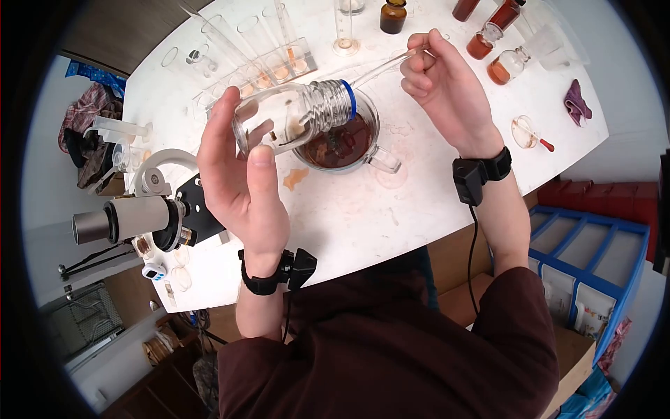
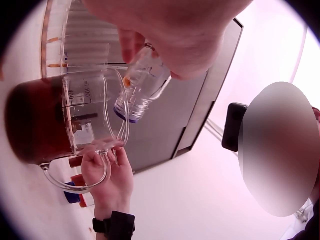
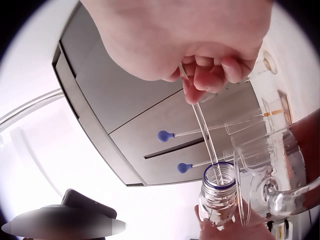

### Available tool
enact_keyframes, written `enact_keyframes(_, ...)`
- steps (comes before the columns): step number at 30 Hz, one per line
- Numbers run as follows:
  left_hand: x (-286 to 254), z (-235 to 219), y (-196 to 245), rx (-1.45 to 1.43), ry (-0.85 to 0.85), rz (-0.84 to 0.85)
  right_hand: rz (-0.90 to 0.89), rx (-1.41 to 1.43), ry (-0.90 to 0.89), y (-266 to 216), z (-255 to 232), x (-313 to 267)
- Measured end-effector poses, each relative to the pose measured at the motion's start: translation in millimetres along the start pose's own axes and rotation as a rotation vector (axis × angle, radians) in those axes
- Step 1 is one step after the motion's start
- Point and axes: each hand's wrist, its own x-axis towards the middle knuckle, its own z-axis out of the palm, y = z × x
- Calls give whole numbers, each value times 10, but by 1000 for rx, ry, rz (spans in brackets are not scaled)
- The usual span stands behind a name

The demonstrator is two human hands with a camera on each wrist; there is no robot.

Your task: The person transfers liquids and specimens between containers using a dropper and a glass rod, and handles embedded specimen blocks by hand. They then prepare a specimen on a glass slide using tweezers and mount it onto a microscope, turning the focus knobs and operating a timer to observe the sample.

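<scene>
My left hand [image 1: 241, 195] grips a clear glass bottle [image 1: 289, 115] with a blue ring round its threaded neck. The bottle lies tipped almost level, mouth to the right, above a glass measuring jug [image 1: 382, 159] of dark red-brown liquid. A few small dark bits show inside the bottle. Between thumb and fingers, my right hand [image 1: 453, 91] pinches a thin glass rod [image 1: 387, 68]. In the right wrist view the rod [image 3: 202, 125] runs into the open mouth of the bottle [image 3: 218, 204]. Printed volume marks show on the jug [image 2: 82, 92] in the left wrist view.
Behind the jug is a rack [image 1: 300, 59] of test tubes. A microscope [image 1: 139, 220] stands at the left. Bottles of red-orange liquid [image 1: 499, 70] and a brown bottle [image 1: 393, 17] are at the back. On the right lie a small dish [image 1: 523, 133] and a purple cloth [image 1: 576, 103].
</scene>
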Motion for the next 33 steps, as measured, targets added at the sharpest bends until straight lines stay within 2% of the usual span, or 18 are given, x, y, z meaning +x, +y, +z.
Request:
enact_keyframes(2,21,38,45,103,-25,16,-5,-38,-2,-7,-13,-25)
enact_keyframes(7,61,72,48,104,-52,10,-60,-165,-39,-15,-77,-17)
enact_keyframes(12,139,103,107,123,-62,17,-44,-100,-42,4,-103,-1)
enact_keyframes(14,178,102,124,251,-76,78,-42,-72,-50,-8,-88,0)
enact_keyframes(17,222,102,145,267,-61,112,-7,-13,14,-20,-63,0)
enact_keyframes(20,248,104,205,189,-44,52,-24,11,33,-1,-116,24)
enact_keyframes(24,294,83,280,235,-61,68,-54,3,99,0,-144,34)
enact_keyframes(27,339,111,315,189,-68,117,-72,-15,101,14,-168,53)
enact_keyframes(29,364,113,340,286,-127,175,-77,-31,100,3,-165,48)
enact_keyframes(33,378,127,331,290,-156,216,-84,-33,112,5,-134,46)
